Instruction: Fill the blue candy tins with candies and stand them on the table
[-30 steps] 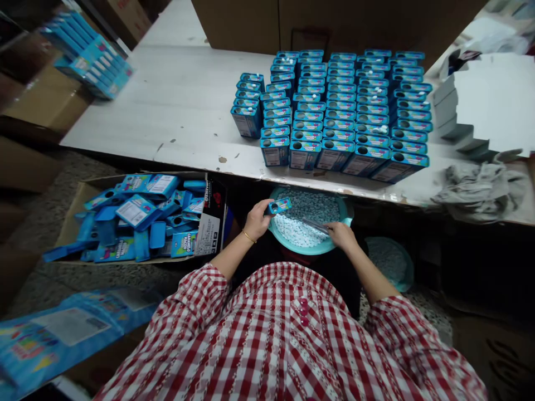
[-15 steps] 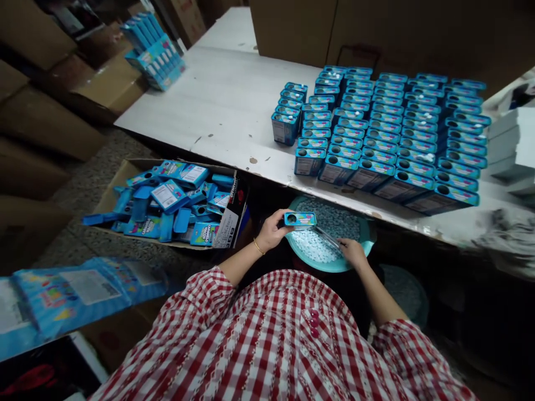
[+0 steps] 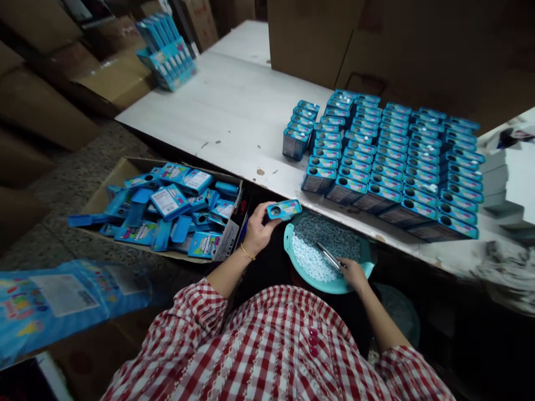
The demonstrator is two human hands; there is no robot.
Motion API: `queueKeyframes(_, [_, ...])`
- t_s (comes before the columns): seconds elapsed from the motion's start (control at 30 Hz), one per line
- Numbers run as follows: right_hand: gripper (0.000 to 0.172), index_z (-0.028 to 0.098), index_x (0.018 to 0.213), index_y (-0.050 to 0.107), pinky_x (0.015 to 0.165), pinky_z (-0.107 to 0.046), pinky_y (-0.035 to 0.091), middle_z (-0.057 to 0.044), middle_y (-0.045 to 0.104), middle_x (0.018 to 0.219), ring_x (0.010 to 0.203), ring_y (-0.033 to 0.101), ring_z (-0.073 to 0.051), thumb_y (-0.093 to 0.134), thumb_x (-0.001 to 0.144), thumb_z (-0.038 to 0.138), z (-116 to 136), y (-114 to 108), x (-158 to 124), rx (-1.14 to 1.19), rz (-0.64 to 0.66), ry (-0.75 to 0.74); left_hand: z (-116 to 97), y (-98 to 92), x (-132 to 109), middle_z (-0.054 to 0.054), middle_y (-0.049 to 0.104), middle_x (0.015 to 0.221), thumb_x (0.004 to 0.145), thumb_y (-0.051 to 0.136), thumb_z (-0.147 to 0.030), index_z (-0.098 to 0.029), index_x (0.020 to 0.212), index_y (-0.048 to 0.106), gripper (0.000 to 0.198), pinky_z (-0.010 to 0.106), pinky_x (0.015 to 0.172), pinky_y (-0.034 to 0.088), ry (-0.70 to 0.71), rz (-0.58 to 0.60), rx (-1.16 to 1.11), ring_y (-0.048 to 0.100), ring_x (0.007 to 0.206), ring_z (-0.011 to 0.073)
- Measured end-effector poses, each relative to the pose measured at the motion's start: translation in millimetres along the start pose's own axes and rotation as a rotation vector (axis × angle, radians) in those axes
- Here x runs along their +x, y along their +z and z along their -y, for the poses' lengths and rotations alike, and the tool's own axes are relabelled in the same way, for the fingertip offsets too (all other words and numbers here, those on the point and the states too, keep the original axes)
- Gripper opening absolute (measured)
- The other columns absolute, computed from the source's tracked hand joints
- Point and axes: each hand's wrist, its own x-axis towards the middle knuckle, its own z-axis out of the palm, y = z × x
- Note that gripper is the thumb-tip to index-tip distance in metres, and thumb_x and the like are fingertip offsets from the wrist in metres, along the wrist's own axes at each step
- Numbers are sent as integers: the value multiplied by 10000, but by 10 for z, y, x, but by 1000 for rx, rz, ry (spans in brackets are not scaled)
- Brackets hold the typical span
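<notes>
My left hand [image 3: 256, 229] is closed around a small blue candy box [image 3: 285, 210], which has a round dark hole in its top. The box is held up beside the far left rim of a turquoise basin [image 3: 287, 238]. Small white candies [image 3: 311, 253] fill much of this basin. In my right hand [image 3: 353, 273], closed at the basin's right side, is a slim metal scoop [image 3: 328, 256]. Its tip lies over the candies; whether it carries any is too small to tell.
On the white table [image 3: 217, 111] stand rows of upright blue boxes [image 3: 384, 167]. A display pack [image 3: 169, 58] sits at the far left corner. An open carton [image 3: 102, 195] of loose blue boxes lies to the left. Printed blue bags [image 3: 62, 298] are nearer me.
My left hand has moved the candy box left and slightly up, away from the scoop. The scoop has dropped lower over the candies. The camera view has shifted a little.
</notes>
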Motion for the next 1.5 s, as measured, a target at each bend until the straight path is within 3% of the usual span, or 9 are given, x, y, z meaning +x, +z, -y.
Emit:
queueKeyframes(0.13, [362,187,1050,678,837,-299,454,-79,671,1057,990,613,-233,436,782,155,-21,61,-2,30,-21,-2,366,-90,806,82,581,1086,738,608,-248,-156,1132,503,418,315,885,474,-6,-115,-11,566,1004,194])
queueKeyframes(0.27, [356,244,1002,693,838,-298,461,-49,680,1039,990,615,-228,434,770,168,-26,117,-24,54,-38,1,662,182,1657,98,558,1103,709,604,-202,-142,1142,518,446,325,892,473,29,87,22,560,1006,198])
queueKeyframes(0.4, [352,229,981,699,848,-302,465,-60,683,1028,987,617,-228,421,766,206,-89,161,-37,77,-40,-21,787,258,2024,133,510,1148,670,613,-143,-109,1193,487,539,376,983,409,24,-7,189,523,1064,224])
queueKeyframes(0.57, [417,165,1054,671,815,-349,481,-111,665,1052,929,630,-263,381,770,262,-211,274,59,1,-89,-15,920,-515,1596,113,522,1093,713,508,-111,-131,1107,523,395,356,935,439,36,-182,424,533,1002,210])
queueKeyframes(0.7, [478,133,1091,650,796,-365,483,-133,660,1024,898,630,-269,336,758,268,-254,314,148,-26,-125,-21,953,-1187,1001,118,553,1008,587,580,-88,-140,970,576,386,439,949,414,-259,17,724,515,1023,284])
queueKeyframes(0.93, [424,204,966,697,700,-341,496,-90,688,936,853,638,-266,400,695,339,-340,299,203,90,-161,-16,815,-1708,357,179,199,1453,665,657,-329,-193,1330,340,749,627,1007,213,-432,-343,1069,160,1324,417])
queueKeyframes(1.07, [389,207,869,714,672,-321,491,-78,698,881,806,644,-253,421,661,354,-331,315,215,117,-185,-59,865,-2062,252,152,110,1494,605,716,-373,-259,1313,406,781,584,948,333,-707,-167,986,266,1282,448])
queueKeyframes(1.3, [394,195,797,724,586,-284,474,-66,704,803,716,642,-227,427,627,390,-322,261,229,160,-234,-133,678,-2222,96,114,624,1123,806,493,-317,-165,1076,629,338,333,941,402,-421,-277,959,563,1054,247])
queueKeyframes(1.5, [414,196,821,725,593,-306,478,-70,705,798,711,643,-240,423,617,393,-351,272,259,187,-204,-101,516,-2126,36,96,672,865,752,527,-315,-145,803,681,235,303,839,435,-350,-201,888,598,868,218])
